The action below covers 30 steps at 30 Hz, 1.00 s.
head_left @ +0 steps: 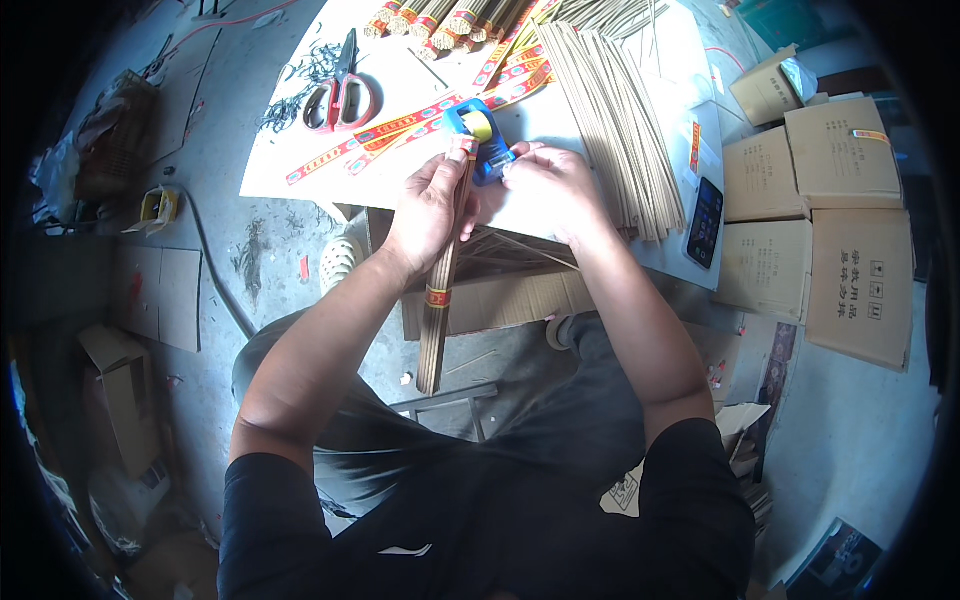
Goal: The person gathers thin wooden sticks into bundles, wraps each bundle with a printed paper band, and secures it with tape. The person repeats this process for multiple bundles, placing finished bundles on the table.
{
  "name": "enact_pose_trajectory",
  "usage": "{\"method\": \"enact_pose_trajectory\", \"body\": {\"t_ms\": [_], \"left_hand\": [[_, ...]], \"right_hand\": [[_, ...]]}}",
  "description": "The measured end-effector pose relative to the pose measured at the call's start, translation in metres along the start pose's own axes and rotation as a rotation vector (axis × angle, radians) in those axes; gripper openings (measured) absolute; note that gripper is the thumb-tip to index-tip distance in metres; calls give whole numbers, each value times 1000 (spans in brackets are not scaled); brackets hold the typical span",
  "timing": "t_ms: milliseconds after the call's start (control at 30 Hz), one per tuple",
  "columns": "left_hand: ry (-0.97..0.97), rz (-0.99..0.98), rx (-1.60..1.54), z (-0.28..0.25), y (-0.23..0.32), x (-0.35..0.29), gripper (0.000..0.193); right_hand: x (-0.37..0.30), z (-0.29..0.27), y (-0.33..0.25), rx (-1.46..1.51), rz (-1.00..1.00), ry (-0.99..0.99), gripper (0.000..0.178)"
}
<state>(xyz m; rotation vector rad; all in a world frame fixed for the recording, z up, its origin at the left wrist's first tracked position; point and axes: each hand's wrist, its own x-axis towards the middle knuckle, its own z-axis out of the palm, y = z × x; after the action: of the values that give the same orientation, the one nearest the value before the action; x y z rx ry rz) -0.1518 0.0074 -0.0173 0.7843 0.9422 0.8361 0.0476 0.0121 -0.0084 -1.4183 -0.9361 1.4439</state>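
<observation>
My left hand is closed around a bundle of thin brown incense sticks, wrapped with red and yellow paper bands. The bundle slants down past the table's front edge, its top end close to a blue tape dispenser with a yellow roll. My right hand is closed, thumb and fingertips pinched at the dispenser's near right end. What lies between those fingertips is too small to make out. Several red and yellow printed paper strips lie left of and behind the dispenser. Loose incense sticks are spread to the right.
Red-handled scissors and black ties lie on the white table. Banded bundles are stacked at the back. A phone rests at the right edge. Cardboard boxes stand right; an open carton sits below the table's front.
</observation>
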Motion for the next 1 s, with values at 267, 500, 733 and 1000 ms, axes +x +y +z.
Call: {"method": "enact_pose_trajectory", "body": {"t_ms": [267, 500, 733, 1000], "left_hand": [[-2, 3, -2, 2, 3, -3, 53], [0, -15, -11, 1, 3, -1, 52], [-82, 147, 40, 13, 35, -27, 49], [-109, 384, 131, 47, 58, -56, 35]], "right_hand": [[1, -2, 1, -105, 8, -23, 21], [7, -8, 12, -382, -7, 31, 12], [-41, -11, -48, -336, -543, -95, 17], [-91, 23, -94, 50, -500, -225, 13]]}}
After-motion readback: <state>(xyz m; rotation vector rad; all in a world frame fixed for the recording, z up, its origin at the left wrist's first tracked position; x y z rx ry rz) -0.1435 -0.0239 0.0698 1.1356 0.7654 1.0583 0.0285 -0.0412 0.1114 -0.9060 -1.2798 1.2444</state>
